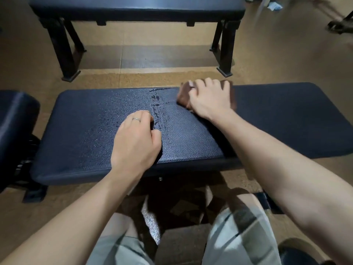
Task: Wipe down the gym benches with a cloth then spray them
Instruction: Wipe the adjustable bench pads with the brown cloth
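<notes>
We are in the wiping step: our right hand [208, 98] grips a brown cloth [184, 96] and presses it against the far edge of the near gym bench's [86, 131] padded surface, just right of its middle. The cloth is blurred, so we judge it to be mid-stroke. Our left hand [136, 139] rests on the pad nearer to us, fingers curled under and holding nothing (it seems to be steadying us). Wet beads and streaks [156, 109] lie between the two hands and over the left half, while the right half looks dull and dry. The next move, we reckon, calls for sweeping the cloth across the wet patch with firm, even pressure, then on to the second bench [137, 8] beyond. No spray bottle is in view.
</notes>
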Available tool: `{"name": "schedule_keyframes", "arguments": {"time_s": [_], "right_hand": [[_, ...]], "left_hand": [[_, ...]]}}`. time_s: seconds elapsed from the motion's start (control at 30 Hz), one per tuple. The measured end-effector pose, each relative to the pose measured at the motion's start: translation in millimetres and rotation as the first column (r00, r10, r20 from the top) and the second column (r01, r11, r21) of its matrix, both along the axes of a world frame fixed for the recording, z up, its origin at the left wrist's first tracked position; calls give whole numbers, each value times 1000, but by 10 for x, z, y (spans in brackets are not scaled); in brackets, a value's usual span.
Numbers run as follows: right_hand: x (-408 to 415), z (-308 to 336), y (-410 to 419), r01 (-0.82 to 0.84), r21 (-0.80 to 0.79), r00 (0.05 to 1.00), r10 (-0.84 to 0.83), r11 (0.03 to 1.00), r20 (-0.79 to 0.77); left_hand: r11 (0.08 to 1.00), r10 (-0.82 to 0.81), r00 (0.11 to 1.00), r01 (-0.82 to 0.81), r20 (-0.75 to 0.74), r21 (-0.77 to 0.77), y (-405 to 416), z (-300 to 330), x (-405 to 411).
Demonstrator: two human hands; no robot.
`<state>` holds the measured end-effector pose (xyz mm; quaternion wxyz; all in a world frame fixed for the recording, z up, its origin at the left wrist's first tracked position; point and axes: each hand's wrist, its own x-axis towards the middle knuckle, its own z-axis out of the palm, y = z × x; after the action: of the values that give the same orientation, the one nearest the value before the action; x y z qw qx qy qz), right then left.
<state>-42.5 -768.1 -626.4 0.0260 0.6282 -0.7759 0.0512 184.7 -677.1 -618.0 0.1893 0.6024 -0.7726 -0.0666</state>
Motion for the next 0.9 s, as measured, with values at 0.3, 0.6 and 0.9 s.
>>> {"name": "schedule_keyframes", "arguments": {"time_s": [0.3,0.6,0.9], "right_hand": [[146,-20,12,-257,-55,966,259,965,24],[-87,2,23,18,25,1000,-18,1000,3],[490,5,301,-346,-25,937,347,938,39]], "left_hand": [[1000,-1,1000,1,-2,28,2,7,26],[1000,-22,999,22,-28,-22,-11,9,19],[999,7,998,-10,-68,-43,15,-20,56]]}}
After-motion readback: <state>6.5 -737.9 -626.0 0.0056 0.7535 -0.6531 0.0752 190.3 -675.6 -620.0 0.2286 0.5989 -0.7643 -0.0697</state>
